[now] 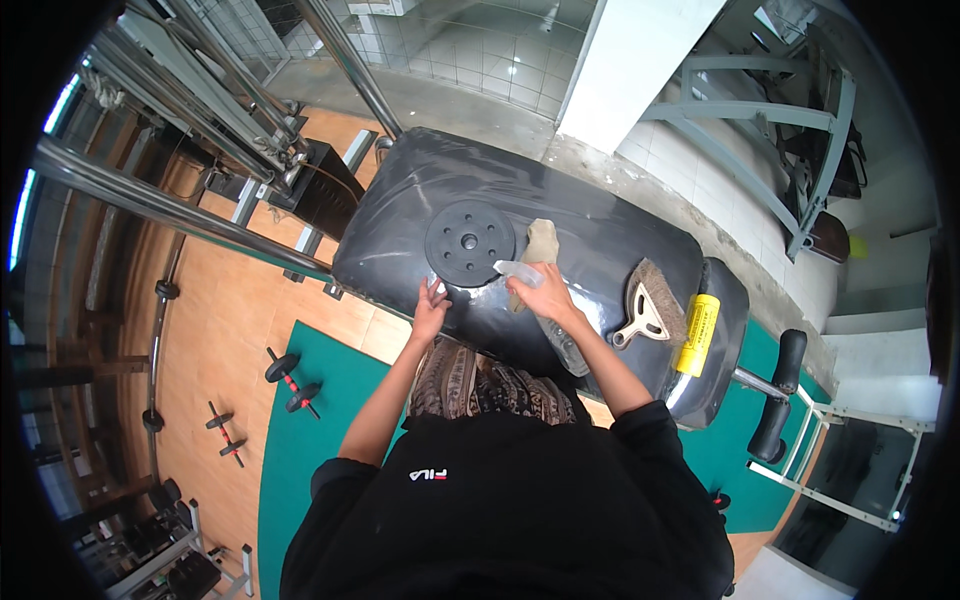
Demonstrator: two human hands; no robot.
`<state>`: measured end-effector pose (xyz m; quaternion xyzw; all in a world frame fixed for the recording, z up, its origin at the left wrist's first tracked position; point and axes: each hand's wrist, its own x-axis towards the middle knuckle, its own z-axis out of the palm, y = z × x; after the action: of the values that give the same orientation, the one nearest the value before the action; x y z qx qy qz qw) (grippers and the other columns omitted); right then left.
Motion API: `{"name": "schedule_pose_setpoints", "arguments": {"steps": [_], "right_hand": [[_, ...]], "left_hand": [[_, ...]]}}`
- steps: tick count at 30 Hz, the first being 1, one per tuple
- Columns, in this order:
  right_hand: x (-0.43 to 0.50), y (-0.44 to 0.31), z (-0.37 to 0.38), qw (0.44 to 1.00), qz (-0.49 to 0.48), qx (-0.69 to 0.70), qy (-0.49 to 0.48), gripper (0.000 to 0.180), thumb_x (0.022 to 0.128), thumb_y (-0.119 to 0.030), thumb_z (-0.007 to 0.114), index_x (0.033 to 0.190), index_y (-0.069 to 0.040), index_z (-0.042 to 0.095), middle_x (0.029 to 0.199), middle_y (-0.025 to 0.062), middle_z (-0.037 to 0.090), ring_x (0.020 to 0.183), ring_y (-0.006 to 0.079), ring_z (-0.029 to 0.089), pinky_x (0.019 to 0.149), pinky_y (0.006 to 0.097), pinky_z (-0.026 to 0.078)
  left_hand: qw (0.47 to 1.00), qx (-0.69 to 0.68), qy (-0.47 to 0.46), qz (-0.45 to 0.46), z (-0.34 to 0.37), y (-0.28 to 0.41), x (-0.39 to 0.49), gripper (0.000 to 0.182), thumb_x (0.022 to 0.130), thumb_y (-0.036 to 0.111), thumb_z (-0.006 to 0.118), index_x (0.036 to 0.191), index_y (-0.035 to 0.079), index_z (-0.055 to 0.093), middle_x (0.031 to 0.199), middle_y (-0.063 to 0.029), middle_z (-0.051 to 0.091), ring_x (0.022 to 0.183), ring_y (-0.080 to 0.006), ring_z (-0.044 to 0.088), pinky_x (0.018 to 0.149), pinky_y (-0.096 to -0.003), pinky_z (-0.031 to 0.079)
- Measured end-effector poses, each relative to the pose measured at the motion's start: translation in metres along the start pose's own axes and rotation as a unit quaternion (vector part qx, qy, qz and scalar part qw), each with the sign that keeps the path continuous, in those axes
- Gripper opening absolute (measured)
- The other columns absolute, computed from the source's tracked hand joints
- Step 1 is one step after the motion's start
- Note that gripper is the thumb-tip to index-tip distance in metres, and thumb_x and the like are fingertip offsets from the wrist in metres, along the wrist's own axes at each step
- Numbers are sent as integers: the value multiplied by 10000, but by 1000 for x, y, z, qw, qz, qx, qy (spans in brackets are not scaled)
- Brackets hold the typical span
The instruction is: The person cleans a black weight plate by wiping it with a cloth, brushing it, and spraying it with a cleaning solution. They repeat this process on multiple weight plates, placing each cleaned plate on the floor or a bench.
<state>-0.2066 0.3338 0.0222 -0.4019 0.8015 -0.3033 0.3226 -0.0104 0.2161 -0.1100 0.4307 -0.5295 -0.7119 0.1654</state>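
Note:
A black weight plate [455, 259] with a ring of small holes lies flat on a black padded bench [600, 217]. My right hand [551, 294] grips a clear spray bottle [568, 346] by its neck, its whitish nozzle at the plate's right edge. Beside the plate, partly beneath that hand, lies a beige cloth [543, 240]. Near the bench's front edge, just below the plate, my left hand [430, 307] has its fingers apart and holds nothing that I can see. A brush with a triangular head [651, 304] rests farther right, next to a yellow cylindrical container [698, 335].
Upright metal posts and a cable machine [322, 187] stand at the left. Dumbbells with red grips [292, 382] and a long barbell [160, 345] lie on the floor. A grey metal frame [757, 112] is at upper right, foam rollers [780, 397] at the bench's right end.

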Motion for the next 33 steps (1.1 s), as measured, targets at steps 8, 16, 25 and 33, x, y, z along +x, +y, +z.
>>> {"name": "schedule_pose_setpoints", "arguments": {"steps": [8, 16, 25, 33], "right_hand": [[13, -8, 8, 997, -1, 74, -19, 299, 747, -274, 596, 750, 13, 678, 557, 129, 610, 528, 222, 624, 568, 337, 484], [33, -17, 12, 985, -13, 172, -18, 284, 771, -248, 563, 744, 14, 668, 641, 73, 643, 495, 131, 572, 528, 291, 458], [43, -19, -6, 975, 6, 217, 38, 295, 762, -246, 579, 785, 33, 673, 648, 67, 645, 503, 135, 590, 509, 282, 466], [41, -5, -21, 964, 30, 249, 88, 268, 755, -228, 578, 782, 23, 670, 676, 64, 650, 503, 127, 570, 517, 269, 460]], "left_hand": [[998, -42, -40, 0, 3, 0, -6, 844, 795, -85, 478, 1440, 15, -57, 1501, -142, 202, 1294, -303, 367, 948, -322, 425], [997, -44, -54, -17, 13, -4, -16, 842, 810, -81, 479, 1446, 34, -62, 1526, -114, 131, 1325, -296, 321, 960, -326, 419], [997, -34, -62, -12, 14, -10, -12, 841, 810, -52, 505, 1439, 13, -49, 1528, -126, 108, 1330, -307, 307, 972, -330, 408], [997, -40, -58, -36, 19, 2, -19, 836, 804, -44, 507, 1437, 1, -37, 1530, -134, 86, 1337, -300, 296, 1009, -328, 373]]}}
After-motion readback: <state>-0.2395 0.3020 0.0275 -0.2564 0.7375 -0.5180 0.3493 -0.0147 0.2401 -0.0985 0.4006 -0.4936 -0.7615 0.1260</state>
